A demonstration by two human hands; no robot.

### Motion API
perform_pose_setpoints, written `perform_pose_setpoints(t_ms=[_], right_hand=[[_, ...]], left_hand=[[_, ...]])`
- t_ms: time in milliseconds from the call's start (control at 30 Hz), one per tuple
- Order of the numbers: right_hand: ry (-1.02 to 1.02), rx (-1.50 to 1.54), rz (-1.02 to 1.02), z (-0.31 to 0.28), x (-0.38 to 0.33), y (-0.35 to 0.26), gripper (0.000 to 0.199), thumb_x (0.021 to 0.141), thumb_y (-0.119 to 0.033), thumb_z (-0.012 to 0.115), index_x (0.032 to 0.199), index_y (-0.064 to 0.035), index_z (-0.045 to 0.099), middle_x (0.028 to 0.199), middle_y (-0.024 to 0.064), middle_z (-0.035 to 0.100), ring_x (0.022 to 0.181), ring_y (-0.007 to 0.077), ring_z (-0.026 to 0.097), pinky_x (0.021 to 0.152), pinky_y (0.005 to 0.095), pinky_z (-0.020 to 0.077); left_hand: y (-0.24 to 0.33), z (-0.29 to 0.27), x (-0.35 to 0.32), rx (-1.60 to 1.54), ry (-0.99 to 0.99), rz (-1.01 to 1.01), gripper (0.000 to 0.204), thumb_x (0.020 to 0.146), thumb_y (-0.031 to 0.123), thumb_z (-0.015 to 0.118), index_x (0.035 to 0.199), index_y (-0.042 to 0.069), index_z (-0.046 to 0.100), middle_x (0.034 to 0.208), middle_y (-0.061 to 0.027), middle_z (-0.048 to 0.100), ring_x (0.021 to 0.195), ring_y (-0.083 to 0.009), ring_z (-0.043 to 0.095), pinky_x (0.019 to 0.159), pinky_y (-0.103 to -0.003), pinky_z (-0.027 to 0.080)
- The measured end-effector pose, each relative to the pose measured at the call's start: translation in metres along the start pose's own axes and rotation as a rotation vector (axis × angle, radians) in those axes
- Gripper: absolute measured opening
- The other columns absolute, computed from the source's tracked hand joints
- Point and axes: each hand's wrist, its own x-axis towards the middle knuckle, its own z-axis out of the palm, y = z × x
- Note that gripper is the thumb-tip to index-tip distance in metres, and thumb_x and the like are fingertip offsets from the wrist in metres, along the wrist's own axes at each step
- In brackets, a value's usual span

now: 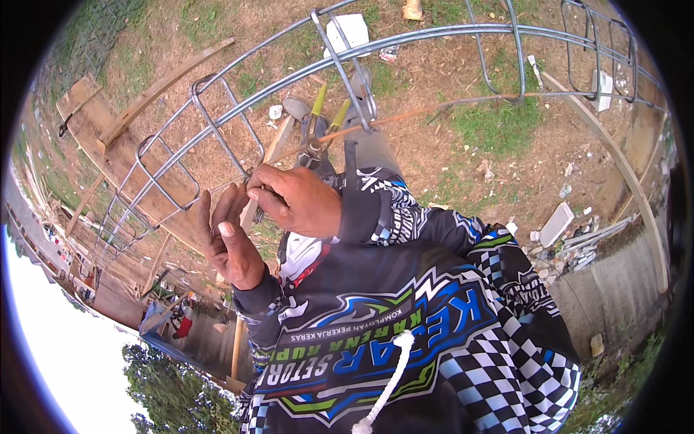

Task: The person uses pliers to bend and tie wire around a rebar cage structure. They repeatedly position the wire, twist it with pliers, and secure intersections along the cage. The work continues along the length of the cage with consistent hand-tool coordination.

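1. Head view: the right hand point(296, 199) is curling its fingers tight, pinching at a stirrup point(228, 126) of the rebar cage point(434, 32).
2. The left hand point(228, 239) is standing open beside it, fingers raised.
3. Whatever is being pinched is staying hidden; pliers point(318, 130) are lying beyond.

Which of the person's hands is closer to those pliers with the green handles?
Right. The right hand sits just below the pliers, almost touching; the left hand is lower and further left, apart from them.

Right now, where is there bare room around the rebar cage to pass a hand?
Free: the wide gaps between stirrups right of the pliers. Crowded: where the left hand and right hand meet at the cage bar.
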Motion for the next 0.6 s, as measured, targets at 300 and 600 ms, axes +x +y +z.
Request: perform_pose_setpoints(t_ms=[300, 600], right_hand=[[-0.085, 0.084, 0.094, -0.002, -0.001, -0.001, 0.024, 0.098, -0.025, 0.053, 0.099, -0.0006, 0.058, 0.074, 0.0188, 0.060, 0.069, 0.0360, 0.061, 0.064, 0.0415, 0.0460], [-0.375, 0.095, 0.022, -0.007, -0.003, -0.003, 0.024, 0.095, -0.024, 0.053, 0.092, -0.0006, 0.060, 0.080, 0.0236, 0.062, 0.078, 0.0446, 0.060, 0.072, 0.0494, 0.0459]], left_hand=[[-0.008, -0.006, -0.003, 0.084, 0.080, 0.115, 0.046, 0.104, 0.036, 0.043, 0.117, -0.006, 0.057, 0.111, -0.0267, 0.065, 0.104, -0.0364, 0.066, 0.094, -0.046, 0.052], [-0.014, -0.030, 0.001, -0.087, -0.015, 0.121, 0.044, 0.103, 0.037, 0.046, 0.104, -0.004, 0.060, 0.089, -0.0180, 0.067, 0.086, -0.0307, 0.068, 0.084, -0.047, 0.053]])
